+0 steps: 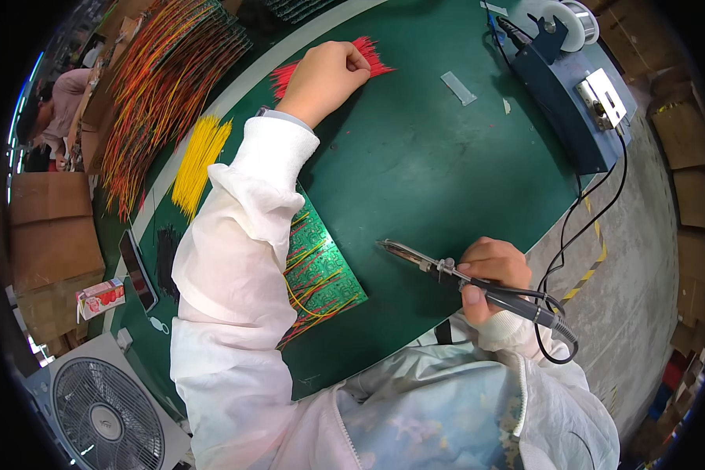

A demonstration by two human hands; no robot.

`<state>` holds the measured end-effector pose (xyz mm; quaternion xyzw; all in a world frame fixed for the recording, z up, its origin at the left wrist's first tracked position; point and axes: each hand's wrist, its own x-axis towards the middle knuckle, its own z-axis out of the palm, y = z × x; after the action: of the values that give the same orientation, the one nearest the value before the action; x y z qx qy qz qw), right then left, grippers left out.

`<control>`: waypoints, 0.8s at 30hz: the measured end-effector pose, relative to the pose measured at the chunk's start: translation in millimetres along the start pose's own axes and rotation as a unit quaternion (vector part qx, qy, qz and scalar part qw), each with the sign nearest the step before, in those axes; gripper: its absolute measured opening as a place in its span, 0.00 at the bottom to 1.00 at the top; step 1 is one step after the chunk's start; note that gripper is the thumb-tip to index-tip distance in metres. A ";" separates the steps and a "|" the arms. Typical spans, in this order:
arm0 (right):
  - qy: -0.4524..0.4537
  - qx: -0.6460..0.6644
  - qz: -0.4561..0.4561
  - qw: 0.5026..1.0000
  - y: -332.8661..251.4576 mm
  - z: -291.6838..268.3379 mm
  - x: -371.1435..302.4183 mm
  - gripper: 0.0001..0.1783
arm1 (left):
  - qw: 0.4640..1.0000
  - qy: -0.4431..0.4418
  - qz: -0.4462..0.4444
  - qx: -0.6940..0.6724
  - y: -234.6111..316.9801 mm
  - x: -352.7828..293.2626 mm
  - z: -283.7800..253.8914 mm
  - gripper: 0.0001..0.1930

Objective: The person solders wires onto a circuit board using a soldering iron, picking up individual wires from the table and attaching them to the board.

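My left hand [327, 78] reaches over a bundle of cut red wires [372, 52] at the back of the table. Its thumb and fingertips are pinched together at the wires; whether one is between them is hidden. My right hand [493, 274] grips a soldering iron [439, 268] with a metal feed guide and a black cable, its tip pointing left over the bare mat. Between my arms lies a green circuit board panel [333, 270] with red, yellow and black wires standing out of it. My left sleeve covers the panel's left part.
Yellow wires [199, 166] and black wires [167, 258] lie left of my arm. Farther left are many wired boards [172, 78], a phone [138, 270], a drink carton [100, 299] and a fan [106, 415]. A blue solder feeder [564, 102] with a solder spool [576, 25] stands back right.
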<state>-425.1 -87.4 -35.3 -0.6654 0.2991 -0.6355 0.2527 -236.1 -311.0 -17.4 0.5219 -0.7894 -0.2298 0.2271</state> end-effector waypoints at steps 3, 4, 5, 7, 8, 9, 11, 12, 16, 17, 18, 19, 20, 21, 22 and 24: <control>0.001 -0.009 0.005 1.000 -2.5 1.7 -2.0 0.08 | 1.000 0.000 -0.011 -0.002 2.6 -3.4 -8.2 0.08; 0.003 -0.013 0.010 1.000 -3.6 1.6 -2.0 0.08 | 1.000 -0.004 -0.003 0.011 2.5 -3.2 -11.3 0.08; 0.004 -0.016 0.014 1.000 -4.6 1.8 -1.9 0.08 | 1.000 -0.007 0.004 0.024 2.9 -3.8 -14.6 0.09; 0.003 -0.025 0.012 1.000 -4.8 1.8 -1.7 0.07 | 1.000 0.001 0.005 0.022 5.3 -5.7 -19.9 0.09; 0.000 -0.031 0.013 0.999 -5.1 1.9 -1.7 0.07 | 1.000 0.007 0.003 0.021 6.8 -6.9 -22.6 0.09; 0.006 -0.033 0.014 0.999 -6.5 3.1 -1.9 0.07 | 1.000 0.010 0.006 0.021 8.0 -9.1 -25.3 0.09; 0.003 -0.036 0.013 0.999 -6.6 3.2 -1.9 0.07 | 0.999 0.049 0.025 0.000 11.2 -14.0 -28.5 0.09; -0.001 -0.036 0.016 0.999 -6.9 3.9 -2.1 0.07 | 0.998 0.051 0.027 0.001 11.6 -18.5 -32.3 0.09; 0.004 -0.046 0.023 0.999 -3.7 0.9 -6.9 0.07 | 0.991 0.082 0.083 -0.067 14.6 -41.6 -43.1 0.07; 0.005 -0.049 0.022 0.999 -3.3 1.5 -6.9 0.07 | 0.987 0.111 0.117 -0.012 10.8 -51.9 -46.8 0.06; 0.004 -0.047 0.022 0.999 -3.3 1.8 -7.2 0.07 | 0.987 0.112 0.116 -0.011 6.8 -65.9 -49.4 0.06; 0.008 -0.048 0.022 0.999 -4.6 1.5 -7.0 0.07 | 0.991 0.108 0.082 0.010 4.4 -82.0 -52.4 0.06; 0.011 -0.049 0.024 0.998 -3.5 1.7 -7.8 0.07 | 0.993 0.102 0.046 0.030 0.4 -95.8 -52.0 0.05; 0.014 -0.048 0.023 0.999 -2.0 1.3 -8.1 0.07 | 0.994 0.100 0.045 0.030 -2.4 -106.8 -50.2 0.05; 0.013 -0.042 0.025 0.999 -2.2 2.5 -8.2 0.07 | 0.995 0.091 0.011 0.038 -4.6 -121.0 -51.4 0.05; 0.027 -0.038 0.016 0.999 -1.8 2.7 -8.4 0.08 | 0.995 0.079 -0.027 0.048 -13.3 -139.3 -47.9 0.05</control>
<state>-422.4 -80.3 -40.0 -0.6525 0.3399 -0.6373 0.2292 -148.9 -192.4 -4.0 0.5698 -0.7648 -0.1562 0.2570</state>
